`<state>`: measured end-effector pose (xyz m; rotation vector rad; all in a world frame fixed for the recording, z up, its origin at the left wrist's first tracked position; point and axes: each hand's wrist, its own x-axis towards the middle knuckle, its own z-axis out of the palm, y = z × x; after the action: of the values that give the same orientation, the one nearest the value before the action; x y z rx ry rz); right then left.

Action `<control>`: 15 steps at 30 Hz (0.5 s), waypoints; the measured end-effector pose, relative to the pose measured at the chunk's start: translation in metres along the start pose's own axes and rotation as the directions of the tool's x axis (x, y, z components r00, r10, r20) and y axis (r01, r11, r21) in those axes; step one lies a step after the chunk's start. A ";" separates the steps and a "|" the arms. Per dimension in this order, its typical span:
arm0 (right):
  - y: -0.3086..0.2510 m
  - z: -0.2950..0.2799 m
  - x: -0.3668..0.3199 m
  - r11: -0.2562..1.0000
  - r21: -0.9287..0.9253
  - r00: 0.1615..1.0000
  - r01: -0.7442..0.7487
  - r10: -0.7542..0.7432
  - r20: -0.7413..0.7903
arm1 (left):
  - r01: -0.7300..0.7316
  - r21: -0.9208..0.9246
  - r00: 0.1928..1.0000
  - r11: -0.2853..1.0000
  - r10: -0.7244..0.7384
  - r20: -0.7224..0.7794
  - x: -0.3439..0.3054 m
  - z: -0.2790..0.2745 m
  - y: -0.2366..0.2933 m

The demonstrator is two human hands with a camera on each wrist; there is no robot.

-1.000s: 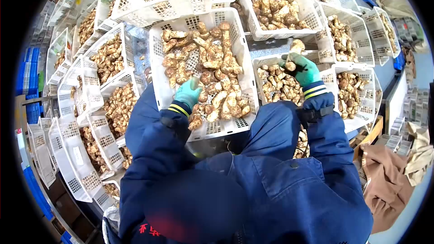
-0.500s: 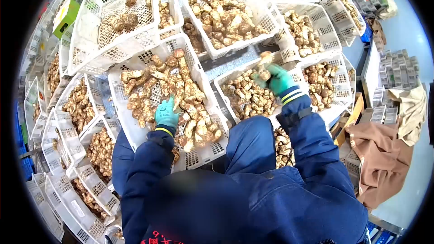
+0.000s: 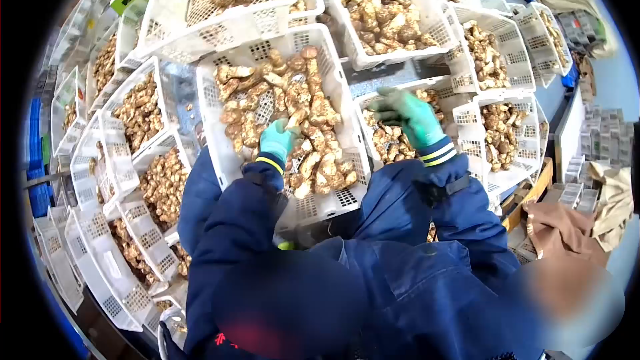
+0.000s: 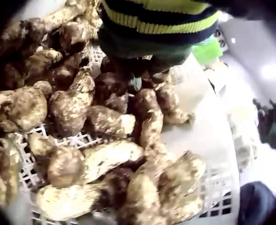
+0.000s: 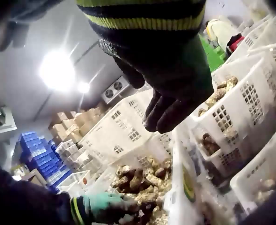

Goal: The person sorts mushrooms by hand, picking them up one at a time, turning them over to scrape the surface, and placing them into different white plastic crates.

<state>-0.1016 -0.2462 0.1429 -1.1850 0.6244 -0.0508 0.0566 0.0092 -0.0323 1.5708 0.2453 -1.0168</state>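
In the head view, a white perforated crate (image 3: 215, 123) of thick-stemmed, brown-and-white mushrooms (image 3: 313, 97) stands before me, tilted toward my lap. My left hand (image 3: 279, 140), in a green glove, reaches among them with its fingers bent at a pale mushroom (image 3: 294, 121). The left wrist view shows one fingertip between dark caps; the cuff and back of the hand hide the others. My right hand (image 3: 412, 117) hovers above a crate of smaller mushrooms (image 3: 390, 143) at the right. Its fingers (image 5: 168, 112) hang extended with nothing in them, as the right wrist view shows.
More crates of mushrooms surround me: a sparsely filled one (image 3: 227, 23) at the back, a fuller one (image 3: 387, 53) beside it, and several stacked down the left (image 3: 123, 160). At the far right lie a brown cloth (image 3: 567, 230) and a wooden edge (image 3: 530, 193).
The mushroom earlier in my right hand has left it, and that hand is now empty over the right crate. My left fingers, straighter half a second ago, are now bent at a mushroom.
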 end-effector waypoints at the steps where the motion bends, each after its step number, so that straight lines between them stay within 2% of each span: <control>1: 0.011 0.013 0.001 1.000 -0.015 0.995 -0.005 0.006 0.098 | 0.055 -0.329 0.995 0.943 -0.025 0.097 -0.003 -0.007 0.006; 2: 0.025 0.024 0.007 0.989 -0.111 0.983 -0.092 0.109 0.150 | 0.030 -0.335 0.985 0.942 0.029 0.169 -0.015 -0.018 0.006; 3: 0.036 0.036 0.012 0.963 -0.210 0.960 -0.169 0.209 0.188 | 0.105 -0.511 0.918 0.853 0.115 0.380 -0.021 -0.023 0.007; 4: 0.045 0.053 0.010 0.965 -0.230 0.958 -0.128 0.180 0.221 | 0.256 -0.614 0.799 0.747 0.194 0.569 -0.026 -0.028 0.009; 5: 0.054 0.071 0.009 0.965 -0.246 0.955 -0.087 0.151 0.254 | 0.262 -0.656 0.829 0.708 0.183 0.528 -0.064 -0.011 0.033; 6: 0.072 0.079 0.018 0.987 -0.157 0.941 -0.040 0.090 0.325 | 0.188 -0.662 0.842 0.725 0.229 0.489 -0.084 -0.002 0.035; 7: 0.062 0.100 0.003 0.999 0.042 0.956 -0.031 0.017 0.292 | 0.112 -0.665 0.848 0.738 0.277 0.451 -0.100 0.005 0.036; 8: 0.062 0.102 0.006 0.981 0.162 0.926 -0.107 0.039 0.376 | 0.137 -0.648 0.862 0.749 0.232 0.450 -0.115 0.008 0.040; 9: 0.057 0.110 0.005 0.943 0.270 0.887 -0.193 0.050 0.458 | 0.180 -0.648 0.827 0.740 0.243 0.507 -0.136 0.015 0.054; 10: 0.052 0.114 -0.002 0.942 0.317 0.916 -0.111 -0.028 0.401 | 0.185 -0.582 0.806 0.792 0.217 0.551 -0.139 0.013 0.050; 11: 0.044 0.117 -0.007 0.920 0.367 0.914 -0.134 -0.029 0.404 | 0.190 -0.512 0.782 0.838 0.186 0.594 -0.141 0.011 0.045; 13: 0.031 0.119 -0.015 0.868 0.463 0.915 -0.179 -0.027 0.403 | 0.244 -0.464 0.728 0.851 0.155 0.668 -0.151 0.013 0.042; 15: 0.016 0.113 -0.028 0.905 0.373 0.917 -0.204 0.043 0.396 | 0.105 -0.353 0.806 0.930 0.129 0.578 -0.163 0.014 0.047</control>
<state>-0.0753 -0.1337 0.1670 -0.7152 0.3207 0.1518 -0.0162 0.0438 0.1172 0.8498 -0.0164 -1.3162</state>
